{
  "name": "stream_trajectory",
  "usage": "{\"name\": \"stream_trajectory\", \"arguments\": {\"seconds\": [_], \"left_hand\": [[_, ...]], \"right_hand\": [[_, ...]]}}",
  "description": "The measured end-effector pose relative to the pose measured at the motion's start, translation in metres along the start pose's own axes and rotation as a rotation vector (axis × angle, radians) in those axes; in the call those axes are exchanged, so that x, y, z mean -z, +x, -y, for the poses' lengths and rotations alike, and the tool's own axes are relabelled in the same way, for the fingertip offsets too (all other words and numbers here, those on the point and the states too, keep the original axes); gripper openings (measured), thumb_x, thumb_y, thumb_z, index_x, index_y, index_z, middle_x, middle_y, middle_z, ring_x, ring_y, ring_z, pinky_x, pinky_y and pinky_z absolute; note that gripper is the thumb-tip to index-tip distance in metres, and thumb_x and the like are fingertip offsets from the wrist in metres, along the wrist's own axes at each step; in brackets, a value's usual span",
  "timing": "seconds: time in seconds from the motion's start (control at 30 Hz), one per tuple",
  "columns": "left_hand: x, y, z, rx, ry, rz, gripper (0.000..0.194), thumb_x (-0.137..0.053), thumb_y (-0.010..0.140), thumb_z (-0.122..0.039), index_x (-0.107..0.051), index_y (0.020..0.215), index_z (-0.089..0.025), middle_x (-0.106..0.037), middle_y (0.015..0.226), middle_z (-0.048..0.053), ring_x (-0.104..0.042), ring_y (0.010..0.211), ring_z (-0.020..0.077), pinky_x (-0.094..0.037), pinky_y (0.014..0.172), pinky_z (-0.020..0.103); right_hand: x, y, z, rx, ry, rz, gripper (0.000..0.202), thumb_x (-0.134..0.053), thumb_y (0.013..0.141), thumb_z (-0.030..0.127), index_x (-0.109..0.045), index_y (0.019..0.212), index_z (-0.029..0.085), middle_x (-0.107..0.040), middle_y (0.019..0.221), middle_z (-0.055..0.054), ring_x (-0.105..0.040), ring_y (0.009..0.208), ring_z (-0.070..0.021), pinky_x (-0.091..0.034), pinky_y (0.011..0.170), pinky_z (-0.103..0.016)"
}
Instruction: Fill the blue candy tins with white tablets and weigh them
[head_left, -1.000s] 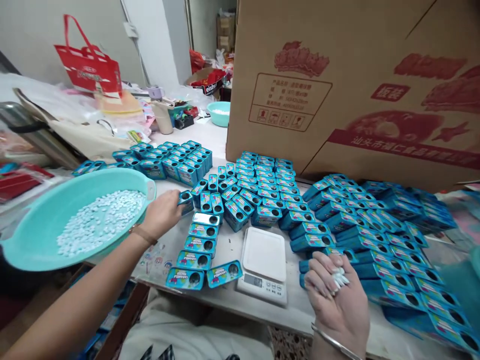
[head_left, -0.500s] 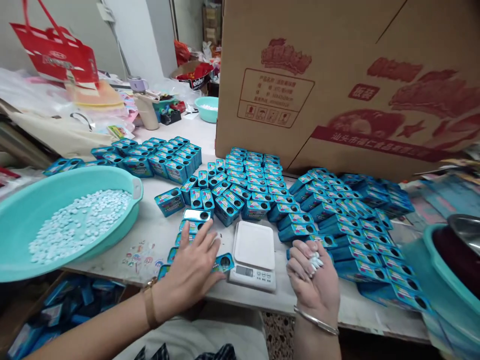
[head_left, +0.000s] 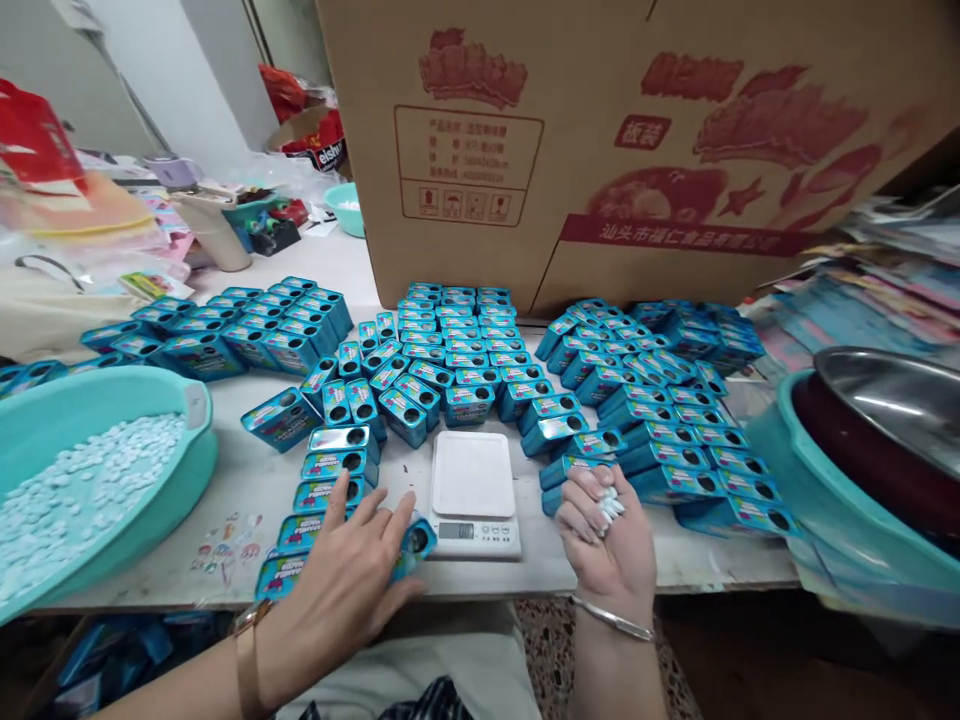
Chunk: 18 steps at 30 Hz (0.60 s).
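Nr worktop's point(head_left: 262, 480) front edge, approx. mid: scale point(head_left: 472, 475). L hand point(head_left: 349, 570) just left of it, fingers spread over row of tins point(head_left: 321, 495), contact unclear. R hand point(head_left: 609, 550) right of scale, fingers curled around a few white pcs point(head_left: 611, 508). Pile point(head_left: 105, 465) of similar pcs in tub point(head_left: 191, 480), far L, nr front edge. Carton point(head_left: 585, 130) twd back edge.

I have my left hand point(head_left: 349, 572) palm down, fingers point(head_left: 337, 505) spread, left forearm point(head_left: 187, 665) angled in from lower left, right hand point(head_left: 609, 535) palm up, fingers curled inward.
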<state>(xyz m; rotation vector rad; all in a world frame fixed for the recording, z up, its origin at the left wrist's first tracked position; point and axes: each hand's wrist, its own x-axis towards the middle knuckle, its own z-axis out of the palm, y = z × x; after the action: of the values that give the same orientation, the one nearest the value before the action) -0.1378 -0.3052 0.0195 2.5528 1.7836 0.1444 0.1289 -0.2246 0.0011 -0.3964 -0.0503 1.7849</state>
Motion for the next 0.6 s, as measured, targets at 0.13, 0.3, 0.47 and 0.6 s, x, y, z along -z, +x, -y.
{"name": "stream_trajectory", "arguments": {"seconds": [0.13, 0.3, 0.47, 0.6], "left_hand": [[-0.004, 0.003, 0.004, 0.001, 0.004, 0.046, 0.036, -0.053, 0.081, -0.018, -0.057, 0.117, -0.015, -0.068, 0.101, 0.013, -0.061, 0.104, 0.0301, -0.014, 0.112, 0.063], [0.026, 0.026, 0.009, 0.003, -0.036, -0.059, 0.033, -0.053, 0.084, -0.025, -0.053, 0.117, -0.020, -0.067, 0.105, 0.009, -0.061, 0.102, 0.0269, -0.008, 0.113, 0.063], [0.032, 0.085, -0.001, -0.088, -0.103, -0.057, 0.036, -0.055, 0.084, -0.028, -0.053, 0.120, -0.020, -0.066, 0.106, 0.009, -0.059, 0.104, 0.0261, -0.008, 0.113, 0.063], [0.013, 0.124, -0.010, -0.151, -0.133, 0.048, 0.039, -0.057, 0.081, -0.022, -0.054, 0.120, -0.017, -0.067, 0.104, 0.010, -0.059, 0.105, 0.0272, -0.010, 0.112, 0.065]], "right_hand": [[0.004, 0.003, 0.005, -0.005, 0.012, 0.013, 0.016, -0.048, 0.092, 0.022, -0.042, 0.076, 0.020, -0.040, 0.065, 0.007, -0.034, 0.041, -0.0037, -0.026, 0.035, -0.015], [0.007, 0.003, 0.011, 0.006, 0.021, 0.028, 0.017, -0.050, 0.091, 0.021, -0.042, 0.076, 0.020, -0.039, 0.065, 0.007, -0.033, 0.042, -0.0041, -0.026, 0.036, -0.015], [0.002, 0.005, 0.007, -0.013, 0.032, 0.040, 0.017, -0.049, 0.092, 0.021, -0.041, 0.076, 0.020, -0.039, 0.065, 0.007, -0.033, 0.042, -0.0037, -0.025, 0.035, -0.014], [-0.002, 0.004, 0.004, -0.035, 0.043, 0.051, 0.018, -0.045, 0.094, 0.021, -0.041, 0.076, 0.020, -0.038, 0.064, 0.007, -0.032, 0.041, -0.0033, -0.025, 0.036, -0.015]]}}
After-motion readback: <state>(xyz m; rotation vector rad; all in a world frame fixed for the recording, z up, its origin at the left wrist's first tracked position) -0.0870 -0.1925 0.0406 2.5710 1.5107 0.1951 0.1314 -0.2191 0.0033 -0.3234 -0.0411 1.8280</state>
